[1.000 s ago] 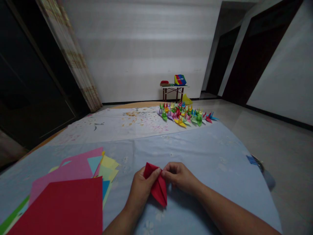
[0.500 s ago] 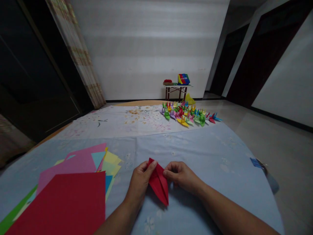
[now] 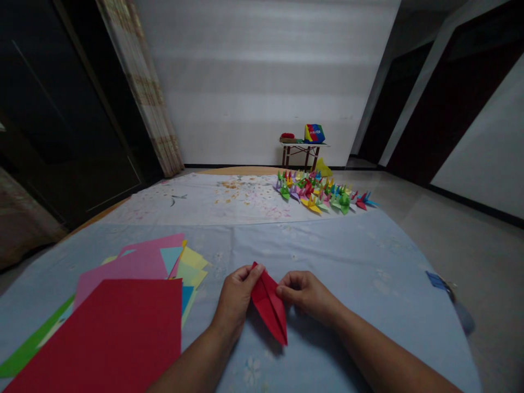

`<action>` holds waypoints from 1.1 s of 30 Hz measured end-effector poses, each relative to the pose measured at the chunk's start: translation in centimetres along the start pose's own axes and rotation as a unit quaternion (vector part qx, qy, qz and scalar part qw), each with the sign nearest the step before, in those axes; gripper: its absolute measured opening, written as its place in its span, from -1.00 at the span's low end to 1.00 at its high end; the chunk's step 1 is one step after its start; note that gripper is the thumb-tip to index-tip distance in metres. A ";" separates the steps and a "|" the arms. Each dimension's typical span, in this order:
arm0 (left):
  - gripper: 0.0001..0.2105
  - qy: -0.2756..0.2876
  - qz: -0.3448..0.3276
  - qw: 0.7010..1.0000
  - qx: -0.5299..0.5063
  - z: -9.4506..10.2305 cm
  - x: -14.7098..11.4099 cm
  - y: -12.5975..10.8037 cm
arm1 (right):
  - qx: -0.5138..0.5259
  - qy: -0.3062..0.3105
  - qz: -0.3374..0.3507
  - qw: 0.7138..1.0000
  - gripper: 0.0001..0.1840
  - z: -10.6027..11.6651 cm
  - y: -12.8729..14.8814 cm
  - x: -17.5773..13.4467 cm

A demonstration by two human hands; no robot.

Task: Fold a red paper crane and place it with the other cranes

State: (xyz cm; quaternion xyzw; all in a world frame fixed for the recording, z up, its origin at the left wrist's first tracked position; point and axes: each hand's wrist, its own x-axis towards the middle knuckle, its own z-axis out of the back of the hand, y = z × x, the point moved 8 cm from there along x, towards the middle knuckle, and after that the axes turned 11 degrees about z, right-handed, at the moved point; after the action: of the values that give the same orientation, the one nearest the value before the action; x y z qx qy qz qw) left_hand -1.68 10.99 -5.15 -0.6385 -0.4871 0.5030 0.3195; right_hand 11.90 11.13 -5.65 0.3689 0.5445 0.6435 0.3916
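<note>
A white wall (image 3: 245,98) fills twelve o'clock of the view, with a patterned curtain (image 3: 151,93) at ten. Below it spreads a table (image 3: 241,170), under a white cloth (image 3: 196,202) and a pale blue one (image 3: 347,256). All of this sits a little further right in view than a second ago. At eight o'clock lies a pile of coloured sheets (image 3: 131,322), red uppermost; at three, a cluster of paper cranes (image 3: 311,191). At six, the left hand (image 3: 237,295) and right hand (image 3: 305,292) share a folded red paper (image 3: 270,308), the left grip closed on its top corner, the right pinching its right edge. Earlier the left thumb crossed its middle, touching or nearly touching the right fingertips; now they are apart and more of the crease shows
</note>
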 end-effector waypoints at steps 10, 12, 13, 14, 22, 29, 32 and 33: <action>-0.71 -0.016 0.007 0.999 -0.028 0.2 0.0 -0.4 | 0.021 0.004 -0.006 1.000 -0.66 -0.2 0.2 -0.1; -0.71 -0.019 0.008 0.999 -0.031 0.3 0.0 -0.5 | 0.014 0.005 -0.010 1.000 -0.67 -0.2 0.3 -0.1; -0.71 -0.020 0.008 0.999 -0.032 0.3 0.1 -0.5 | 0.011 0.006 -0.012 1.000 -0.67 -0.2 0.3 -0.1; -0.70 -0.020 0.008 0.999 -0.032 0.3 0.1 -0.5 | 0.008 0.007 -0.013 1.000 -0.67 -0.1 0.2 -0.1; -0.69 -0.020 0.006 0.999 -0.035 0.1 -0.1 -0.9 | 0.001 0.018 -0.019 1.000 -0.68 0.0 0.1 -0.1; -0.70 -0.008 0.003 1.000 -0.028 -0.2 -0.1 -1.0 | 0.001 0.001 -0.011 1.000 -0.75 -0.3 0.7 -0.1; -0.67 0.009 0.004 1.000 -0.029 -0.4 -0.2 -1.1 | 0.018 -0.026 0.009 0.999 -0.73 0.1 0.7 0.1; -0.65 0.017 0.003 0.999 -0.036 -0.4 -0.1 -1.1 | 0.026 -0.038 0.013 0.999 -0.71 0.4 0.7 0.2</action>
State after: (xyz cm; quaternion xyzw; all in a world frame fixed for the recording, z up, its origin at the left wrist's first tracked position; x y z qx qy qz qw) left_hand -1.62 11.24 -3.98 -0.6594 -0.4972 0.4757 0.3028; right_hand 12.13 11.40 -4.85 0.4106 0.5407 0.6195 0.3940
